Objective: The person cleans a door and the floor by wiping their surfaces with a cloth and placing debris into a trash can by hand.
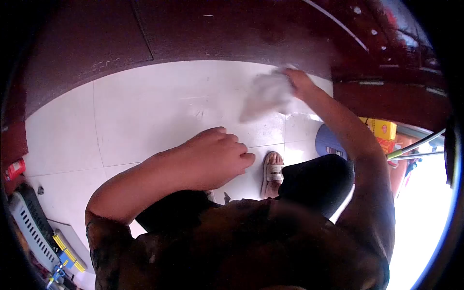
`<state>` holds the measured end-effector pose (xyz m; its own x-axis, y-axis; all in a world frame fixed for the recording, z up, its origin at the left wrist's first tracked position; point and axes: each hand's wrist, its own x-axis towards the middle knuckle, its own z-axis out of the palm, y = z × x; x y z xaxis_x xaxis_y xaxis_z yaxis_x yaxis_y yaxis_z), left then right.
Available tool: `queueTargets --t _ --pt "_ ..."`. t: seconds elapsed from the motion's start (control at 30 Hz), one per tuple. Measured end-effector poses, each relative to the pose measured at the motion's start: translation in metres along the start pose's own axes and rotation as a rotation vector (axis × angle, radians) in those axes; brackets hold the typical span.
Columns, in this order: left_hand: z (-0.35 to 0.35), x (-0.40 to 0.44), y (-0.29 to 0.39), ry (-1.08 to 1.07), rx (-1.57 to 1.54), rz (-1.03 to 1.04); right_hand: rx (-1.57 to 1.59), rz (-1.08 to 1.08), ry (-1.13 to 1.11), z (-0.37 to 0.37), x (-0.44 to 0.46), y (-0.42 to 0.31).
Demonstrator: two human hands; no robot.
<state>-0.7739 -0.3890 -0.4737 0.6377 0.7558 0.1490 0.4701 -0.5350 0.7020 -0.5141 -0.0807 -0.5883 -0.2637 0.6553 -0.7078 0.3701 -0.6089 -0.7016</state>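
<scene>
My right hand [300, 84] is stretched forward and closed on a greyish-white cloth [269, 94], which is smeared by motion. The cloth is low in front of the dark red wooden panel [193, 34], over the pale tiled floor [145, 111]. Nearer my body, my left hand [220, 157] hangs above the floor with its fingers curled into a loose fist. Nothing sticks out of that fist, though its palm is turned away from view.
A blue object [328, 140] stands beside my right knee, with a yellow box [384, 129] behind my right arm. To the left are a grey slotted plastic basket [34, 232] and a red container [15, 169]. My sandalled foot [273, 174] is on the tiles.
</scene>
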Motion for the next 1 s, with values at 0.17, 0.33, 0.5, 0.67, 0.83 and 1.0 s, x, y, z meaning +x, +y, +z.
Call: queueTargets --t 0.17,0.33,0.5,0.67,0.83,1.0 --pt "-0.037 0.008 0.016 -0.366 -0.094 -0.401 0.698 0.000 -0.300 0.220 0.135 0.046" --pt "-0.038 0.025 0.030 -0.440 -0.193 -0.633 0.973 0.134 -0.239 0.229 0.154 0.033" --pt "-0.024 0.037 0.027 -0.419 -0.164 -0.623 0.740 -0.076 -0.021 -0.038 0.152 -0.004" --pt "-0.025 0.050 0.029 -0.472 -0.067 -0.588 0.628 -0.228 0.418 -0.220 0.142 -0.022" --pt "-0.026 0.059 0.033 -0.358 0.048 -0.511 0.582 -0.229 0.208 -0.075 0.169 0.018" --pt "-0.021 0.075 0.041 -0.371 0.051 -0.529 0.850 -0.005 -0.108 0.102 0.155 0.016"
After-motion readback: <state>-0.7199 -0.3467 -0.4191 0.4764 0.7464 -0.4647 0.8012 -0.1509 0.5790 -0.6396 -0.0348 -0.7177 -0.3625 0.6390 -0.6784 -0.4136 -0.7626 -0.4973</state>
